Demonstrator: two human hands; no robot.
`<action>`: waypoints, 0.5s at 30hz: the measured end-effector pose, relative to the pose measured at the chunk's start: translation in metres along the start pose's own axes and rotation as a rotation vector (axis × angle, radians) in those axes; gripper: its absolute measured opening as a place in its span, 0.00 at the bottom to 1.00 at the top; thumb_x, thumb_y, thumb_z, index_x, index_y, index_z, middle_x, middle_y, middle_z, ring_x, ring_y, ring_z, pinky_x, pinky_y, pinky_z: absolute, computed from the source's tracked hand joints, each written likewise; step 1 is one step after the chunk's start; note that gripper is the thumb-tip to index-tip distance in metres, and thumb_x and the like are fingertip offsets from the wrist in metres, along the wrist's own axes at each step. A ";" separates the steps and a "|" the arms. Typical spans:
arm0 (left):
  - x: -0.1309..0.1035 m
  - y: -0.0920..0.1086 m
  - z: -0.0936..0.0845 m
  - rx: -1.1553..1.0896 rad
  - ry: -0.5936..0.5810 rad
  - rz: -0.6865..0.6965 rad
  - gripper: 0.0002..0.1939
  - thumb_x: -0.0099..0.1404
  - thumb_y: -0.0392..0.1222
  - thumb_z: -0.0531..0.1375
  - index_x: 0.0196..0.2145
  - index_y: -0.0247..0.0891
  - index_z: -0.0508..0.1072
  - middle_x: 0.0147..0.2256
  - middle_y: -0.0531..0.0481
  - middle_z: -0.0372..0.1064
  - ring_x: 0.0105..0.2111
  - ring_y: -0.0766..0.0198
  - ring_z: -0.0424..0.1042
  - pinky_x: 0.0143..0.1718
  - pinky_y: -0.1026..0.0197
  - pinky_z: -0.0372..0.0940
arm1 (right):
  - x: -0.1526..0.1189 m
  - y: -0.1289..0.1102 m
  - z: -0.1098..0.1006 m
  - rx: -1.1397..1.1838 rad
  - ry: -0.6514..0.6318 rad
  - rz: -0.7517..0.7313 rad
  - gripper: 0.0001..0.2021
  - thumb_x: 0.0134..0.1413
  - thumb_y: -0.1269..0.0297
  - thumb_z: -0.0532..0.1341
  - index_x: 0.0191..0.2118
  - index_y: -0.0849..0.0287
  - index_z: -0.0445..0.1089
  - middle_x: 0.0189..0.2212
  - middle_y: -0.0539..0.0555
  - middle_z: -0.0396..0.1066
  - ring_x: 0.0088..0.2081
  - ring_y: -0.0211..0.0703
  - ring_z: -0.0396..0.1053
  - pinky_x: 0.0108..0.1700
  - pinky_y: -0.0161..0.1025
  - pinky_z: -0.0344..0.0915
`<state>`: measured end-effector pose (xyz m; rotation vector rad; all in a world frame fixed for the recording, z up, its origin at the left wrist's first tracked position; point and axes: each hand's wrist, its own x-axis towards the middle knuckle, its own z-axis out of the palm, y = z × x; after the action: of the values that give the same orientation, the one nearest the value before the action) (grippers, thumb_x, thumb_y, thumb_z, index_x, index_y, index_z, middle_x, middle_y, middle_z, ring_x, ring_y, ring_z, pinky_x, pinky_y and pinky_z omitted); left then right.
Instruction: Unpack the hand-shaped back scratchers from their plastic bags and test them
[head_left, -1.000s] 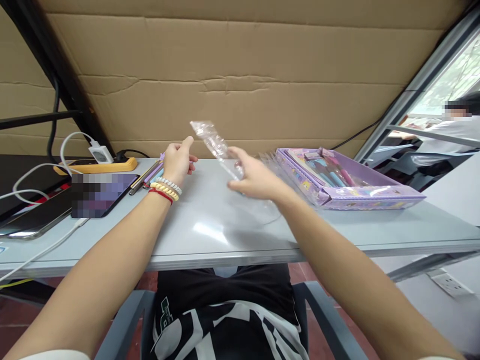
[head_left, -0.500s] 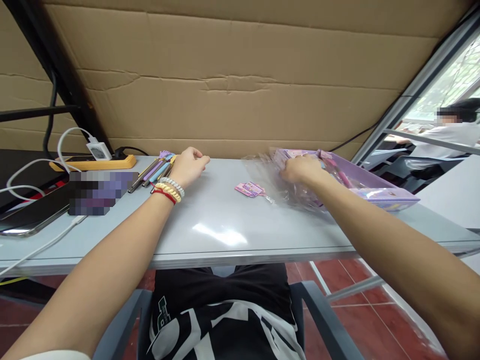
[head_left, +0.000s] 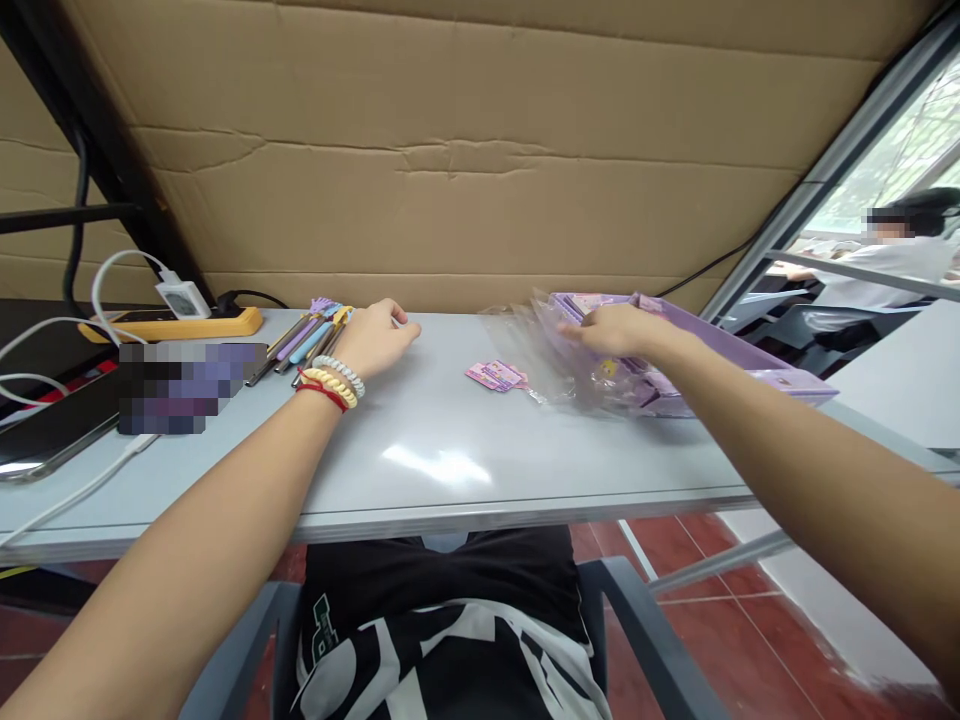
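My left hand rests on the table with loosely bent fingers, thumb and forefinger apart, holding nothing visible. Just beside it, to the left, lies a bunch of pens with purple, blue and gold parts. Over on the right, my right hand is above crinkled clear plastic bags at a purple box. Its forefinger stretches to the left; the fingers underneath are partly hidden. Between my hands lies a small pink and purple card tag with a bit of clear plastic.
A yellow power strip with a white charger stands at the back left. In front of it lie a dark phone and white cables. A cardboard panel closes the back. Another person sits far right.
My right hand has lifted slightly and moved a little right over the bags, its forefinger now stretched out. A pink pen seen in the box before is out of sight. My left hand stays put.
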<state>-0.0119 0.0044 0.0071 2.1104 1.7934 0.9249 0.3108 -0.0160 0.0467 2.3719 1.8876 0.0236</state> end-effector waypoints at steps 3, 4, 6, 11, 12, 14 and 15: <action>0.000 -0.001 0.000 0.055 -0.003 0.023 0.13 0.59 0.49 0.57 0.37 0.40 0.72 0.36 0.44 0.77 0.37 0.54 0.73 0.36 0.57 0.62 | 0.011 0.036 -0.014 0.009 0.084 0.129 0.31 0.65 0.44 0.44 0.53 0.63 0.72 0.55 0.67 0.71 0.56 0.59 0.68 0.49 0.46 0.63; 0.000 -0.001 0.000 0.081 -0.008 0.035 0.13 0.59 0.49 0.57 0.37 0.40 0.72 0.36 0.44 0.77 0.38 0.53 0.74 0.37 0.56 0.63 | 0.014 0.049 -0.014 0.000 0.077 0.175 0.30 0.65 0.47 0.46 0.52 0.64 0.73 0.53 0.69 0.71 0.54 0.59 0.69 0.47 0.45 0.63; 0.001 -0.001 0.001 0.130 -0.033 0.059 0.13 0.59 0.50 0.57 0.36 0.41 0.73 0.36 0.45 0.77 0.39 0.52 0.74 0.38 0.56 0.63 | 0.021 0.070 -0.008 -0.016 0.057 0.248 0.26 0.63 0.52 0.51 0.51 0.70 0.73 0.49 0.74 0.72 0.52 0.61 0.70 0.45 0.45 0.62; 0.003 -0.004 0.005 0.199 -0.099 0.099 0.14 0.59 0.51 0.56 0.36 0.41 0.74 0.35 0.44 0.78 0.40 0.50 0.75 0.39 0.54 0.65 | 0.020 0.094 0.023 0.004 0.018 0.276 0.26 0.59 0.50 0.58 0.48 0.73 0.74 0.46 0.74 0.73 0.48 0.60 0.71 0.42 0.44 0.61; 0.003 -0.005 0.006 0.204 -0.103 0.106 0.14 0.59 0.52 0.56 0.36 0.41 0.74 0.35 0.43 0.78 0.40 0.49 0.75 0.40 0.54 0.65 | 0.018 0.094 0.026 0.007 0.043 0.266 0.26 0.60 0.49 0.56 0.47 0.72 0.74 0.48 0.74 0.73 0.49 0.60 0.71 0.43 0.45 0.60; 0.004 -0.006 0.006 0.203 -0.107 0.118 0.15 0.60 0.53 0.55 0.35 0.41 0.74 0.35 0.42 0.78 0.41 0.49 0.75 0.40 0.54 0.65 | 0.015 0.091 0.027 0.006 0.123 0.249 0.26 0.62 0.48 0.53 0.46 0.69 0.74 0.50 0.75 0.71 0.52 0.62 0.68 0.43 0.46 0.59; 0.004 -0.006 0.006 0.202 -0.107 0.121 0.15 0.60 0.53 0.55 0.35 0.41 0.74 0.35 0.42 0.78 0.41 0.48 0.75 0.41 0.54 0.65 | 0.014 0.089 0.025 0.010 0.155 0.240 0.26 0.62 0.47 0.52 0.45 0.68 0.74 0.50 0.76 0.71 0.52 0.63 0.67 0.43 0.47 0.58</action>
<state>-0.0132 0.0109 -0.0001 2.3647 1.7887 0.6665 0.4026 -0.0237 0.0293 2.6593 1.6521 0.2243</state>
